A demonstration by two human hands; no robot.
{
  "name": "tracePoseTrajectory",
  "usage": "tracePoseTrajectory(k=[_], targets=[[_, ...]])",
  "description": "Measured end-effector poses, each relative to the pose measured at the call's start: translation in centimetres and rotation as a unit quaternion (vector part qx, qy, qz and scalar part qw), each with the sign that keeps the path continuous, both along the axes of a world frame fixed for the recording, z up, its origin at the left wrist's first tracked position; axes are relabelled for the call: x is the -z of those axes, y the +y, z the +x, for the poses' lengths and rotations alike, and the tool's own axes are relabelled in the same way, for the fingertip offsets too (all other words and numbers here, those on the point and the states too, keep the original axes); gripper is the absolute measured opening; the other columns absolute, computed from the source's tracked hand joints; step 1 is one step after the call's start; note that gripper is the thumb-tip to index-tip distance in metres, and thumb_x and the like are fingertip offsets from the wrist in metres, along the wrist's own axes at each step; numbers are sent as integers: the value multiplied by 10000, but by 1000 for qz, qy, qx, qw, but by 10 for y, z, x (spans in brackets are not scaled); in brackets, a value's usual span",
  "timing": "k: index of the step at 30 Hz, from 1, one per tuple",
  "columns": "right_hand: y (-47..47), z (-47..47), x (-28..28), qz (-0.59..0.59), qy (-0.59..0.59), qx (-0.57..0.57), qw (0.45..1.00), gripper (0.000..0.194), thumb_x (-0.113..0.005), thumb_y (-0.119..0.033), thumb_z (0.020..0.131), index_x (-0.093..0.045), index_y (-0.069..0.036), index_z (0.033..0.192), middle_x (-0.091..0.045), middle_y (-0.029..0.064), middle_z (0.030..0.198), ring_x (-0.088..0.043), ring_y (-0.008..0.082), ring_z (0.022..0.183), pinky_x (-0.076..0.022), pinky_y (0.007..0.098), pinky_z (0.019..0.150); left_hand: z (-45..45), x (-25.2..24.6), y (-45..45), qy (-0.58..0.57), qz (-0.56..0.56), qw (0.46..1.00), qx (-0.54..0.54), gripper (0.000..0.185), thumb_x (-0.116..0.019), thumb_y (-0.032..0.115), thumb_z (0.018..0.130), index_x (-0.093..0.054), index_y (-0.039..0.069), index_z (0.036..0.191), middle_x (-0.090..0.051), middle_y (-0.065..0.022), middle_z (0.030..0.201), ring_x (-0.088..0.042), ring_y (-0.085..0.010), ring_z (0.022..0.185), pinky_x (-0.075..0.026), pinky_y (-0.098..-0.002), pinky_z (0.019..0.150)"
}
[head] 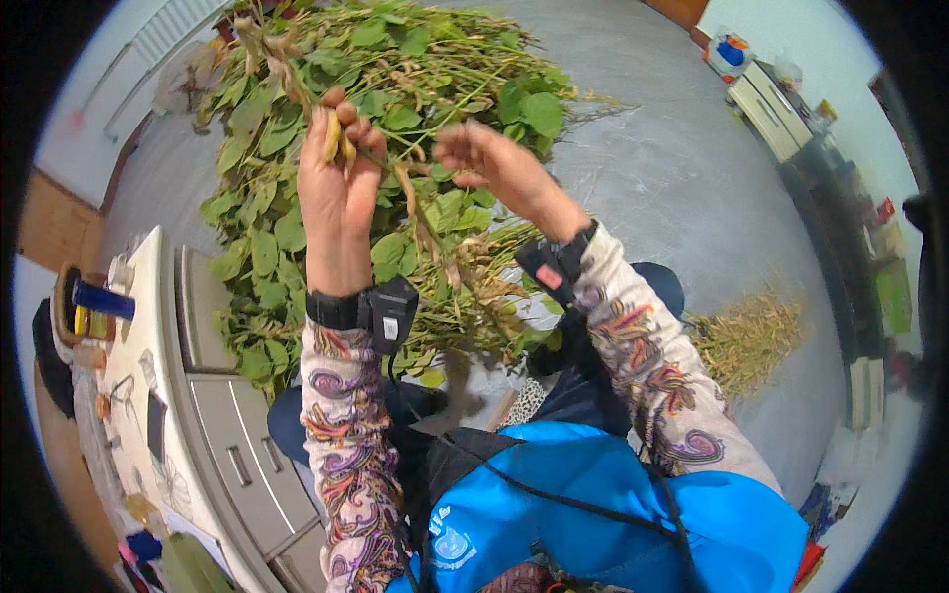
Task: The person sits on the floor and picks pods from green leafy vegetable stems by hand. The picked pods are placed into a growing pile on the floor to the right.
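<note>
My left hand [341, 167] is raised over a large heap of leafy bean plants [274, 200] and holds a long bean stalk [419, 215] with yellowish pods [334, 137] lying against the palm. The stalk runs from the upper left, past that hand, down to the lower right, with dry curled leaves or pods along it. To the right of it, my right hand [478, 156] is lifted, slightly blurred, its fingers bent; whether it pinches anything does not show clearly.
A white cabinet [241, 459] with drawers stands at the left, jars and other items on its top. A pile of dry stalks or pods [749, 341] lies on the grey floor [637, 170] at the right. Low furniture [771, 111] lines the right wall.
</note>
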State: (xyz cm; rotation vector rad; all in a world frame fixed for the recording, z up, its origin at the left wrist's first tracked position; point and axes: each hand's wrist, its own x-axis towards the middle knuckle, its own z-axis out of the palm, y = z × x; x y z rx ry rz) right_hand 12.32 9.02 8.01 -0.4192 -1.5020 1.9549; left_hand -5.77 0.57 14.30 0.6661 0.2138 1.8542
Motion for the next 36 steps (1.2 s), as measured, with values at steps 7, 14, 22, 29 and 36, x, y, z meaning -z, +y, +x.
tracePoseTrajectory(k=[7, 14, 22, 29, 36], targets=[[-57, 25, 90, 230, -207, 8, 951, 816, -590, -463, 761, -237, 19, 1316, -344, 223, 1300, -347, 285, 1212, -268, 338, 1005, -49, -18, -3, -57, 21, 998, 8, 170, -481, 126, 868, -496, 2, 983, -499, -42, 808, -442, -137, 688, -394, -285, 640], [-75, 26, 141, 254, -250, -79, 931, 587, -626, -345, 748, -430, 1, 1180, -508, 176, 1142, -482, 256, 1072, -370, 327, 903, -82, -45, -11, -71, 42, 997, 16, 73, -463, 35, 797, -481, -28, 829, -417, -57, 705, -418, -149, 668, -351, -280, 621], [-48, 33, 134, 279, -187, 117, 935, 216, -456, -163, 826, -549, -15, 954, -603, 86, 805, -551, 141, 747, -440, 285, 686, -112, -44, -15, 48, 143, 972, 182, 320, -334, 133, 902, -380, -81, 1135, -405, -207, 1202, -345, -318, 1163, -196, -520, 1018], [33, 86, 68, 87, 85, 249, 961, 305, -455, -278, 897, -513, -27, 1059, -587, 52, 995, -578, 149, 806, -473, 293, 739, -107, 25, -1, 83, 13, 993, 77, 317, -395, 178, 914, -446, -32, 1147, -450, -157, 1217, -405, -256, 1149, -321, -401, 990], [62, 272, -34, 231, 109, 430, 866, 266, -437, -261, 902, -486, -47, 1052, -583, 64, 884, -559, 169, 751, -472, 304, 674, -109, 152, -23, 77, -269, 959, 57, 434, -443, 190, 905, -337, 62, 1306, -381, -56, 1317, -425, -161, 1123, -379, -291, 920]])
